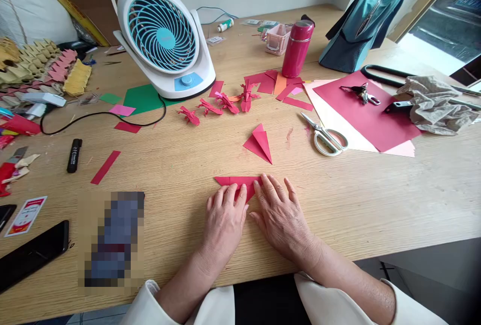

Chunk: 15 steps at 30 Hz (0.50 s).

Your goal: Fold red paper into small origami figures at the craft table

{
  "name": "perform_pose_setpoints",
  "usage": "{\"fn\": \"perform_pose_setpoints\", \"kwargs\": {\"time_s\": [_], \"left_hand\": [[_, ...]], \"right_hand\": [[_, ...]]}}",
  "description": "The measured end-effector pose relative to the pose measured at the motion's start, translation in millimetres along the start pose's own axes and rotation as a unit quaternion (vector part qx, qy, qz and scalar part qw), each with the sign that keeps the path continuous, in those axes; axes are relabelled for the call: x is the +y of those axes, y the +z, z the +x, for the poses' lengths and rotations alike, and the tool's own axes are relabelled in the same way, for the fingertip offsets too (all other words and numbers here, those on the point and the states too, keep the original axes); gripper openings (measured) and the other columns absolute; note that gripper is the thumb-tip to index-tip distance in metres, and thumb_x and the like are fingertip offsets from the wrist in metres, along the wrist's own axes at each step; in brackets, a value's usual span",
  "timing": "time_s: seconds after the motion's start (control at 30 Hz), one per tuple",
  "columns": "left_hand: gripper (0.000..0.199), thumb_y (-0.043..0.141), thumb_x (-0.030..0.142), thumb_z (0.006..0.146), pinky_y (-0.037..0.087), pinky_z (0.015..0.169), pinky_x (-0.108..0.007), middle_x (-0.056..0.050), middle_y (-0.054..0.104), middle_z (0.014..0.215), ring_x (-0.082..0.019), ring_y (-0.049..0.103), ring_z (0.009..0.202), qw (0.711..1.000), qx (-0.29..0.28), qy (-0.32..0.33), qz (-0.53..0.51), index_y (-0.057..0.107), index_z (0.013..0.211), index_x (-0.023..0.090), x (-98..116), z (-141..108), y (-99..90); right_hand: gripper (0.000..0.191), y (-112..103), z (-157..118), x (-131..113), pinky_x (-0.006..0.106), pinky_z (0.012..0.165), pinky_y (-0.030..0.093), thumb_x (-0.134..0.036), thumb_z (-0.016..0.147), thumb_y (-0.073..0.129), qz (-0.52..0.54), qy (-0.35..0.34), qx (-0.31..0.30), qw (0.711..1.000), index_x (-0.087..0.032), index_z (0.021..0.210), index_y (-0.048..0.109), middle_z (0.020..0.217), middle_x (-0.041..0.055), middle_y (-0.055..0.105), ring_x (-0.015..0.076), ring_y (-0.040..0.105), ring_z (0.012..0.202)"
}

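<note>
A folded red paper (240,180) lies flat on the wooden table in front of me, partly covered by my fingers. My left hand (225,214) rests on its left and lower part, fingers spread slightly. My right hand (280,209) lies on its right end with the fingers apart. Just beyond sits a second folded red paper piece (259,144), shaped like a kite. Farther back, several small red folded paper figures (227,103) stand in a row. Scissors with pale handles (328,142) lie to the right.
A white fan (165,39) stands at the back left, its black cord on the table. A pink bottle (297,49), a teal bag (353,39) and red sheets (372,119) are at the back right. Phones (33,255), a marker (74,155) and a red strip (105,167) lie left.
</note>
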<state>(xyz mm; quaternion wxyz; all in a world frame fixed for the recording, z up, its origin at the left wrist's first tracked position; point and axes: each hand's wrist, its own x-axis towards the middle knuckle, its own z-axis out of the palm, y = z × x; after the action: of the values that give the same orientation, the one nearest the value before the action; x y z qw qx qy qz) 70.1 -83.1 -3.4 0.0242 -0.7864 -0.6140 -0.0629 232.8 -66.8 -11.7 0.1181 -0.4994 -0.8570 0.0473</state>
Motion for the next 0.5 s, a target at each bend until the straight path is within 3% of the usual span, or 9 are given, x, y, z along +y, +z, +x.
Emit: {"fn": "perform_pose_setpoints", "kwargs": {"time_s": [0.27, 0.5], "left_hand": [[0.037, 0.049, 0.025, 0.096, 0.042, 0.092, -0.046, -0.011, 0.063, 0.118, -0.028, 0.052, 0.110, 1.000, 0.005, 0.006, 0.026, 0.056, 0.131, 0.017, 2.8, -0.3, 2.7], [0.041, 0.048, 0.024, 0.096, 0.043, 0.083, -0.043, -0.010, 0.063, 0.109, -0.026, 0.054, 0.099, 0.999, -0.022, 0.015, 0.046, 0.052, 0.137, 0.019, 3.9, 3.5, -1.4]], "right_hand": [[0.056, 0.8, 0.6, 0.5, 0.054, 0.113, 0.026, -0.038, 0.091, 0.058, 0.001, -0.004, 0.003, 1.000, -0.016, 0.142, 0.048, 0.150, 0.0190, 0.043, 0.0340, 0.038, 0.138], [0.054, 0.1, 1.6, -0.1, 0.053, 0.111, 0.028, -0.037, 0.092, 0.058, 0.002, -0.008, 0.010, 1.000, -0.020, 0.142, 0.048, 0.148, 0.0197, 0.044, 0.0342, 0.039, 0.137]]}}
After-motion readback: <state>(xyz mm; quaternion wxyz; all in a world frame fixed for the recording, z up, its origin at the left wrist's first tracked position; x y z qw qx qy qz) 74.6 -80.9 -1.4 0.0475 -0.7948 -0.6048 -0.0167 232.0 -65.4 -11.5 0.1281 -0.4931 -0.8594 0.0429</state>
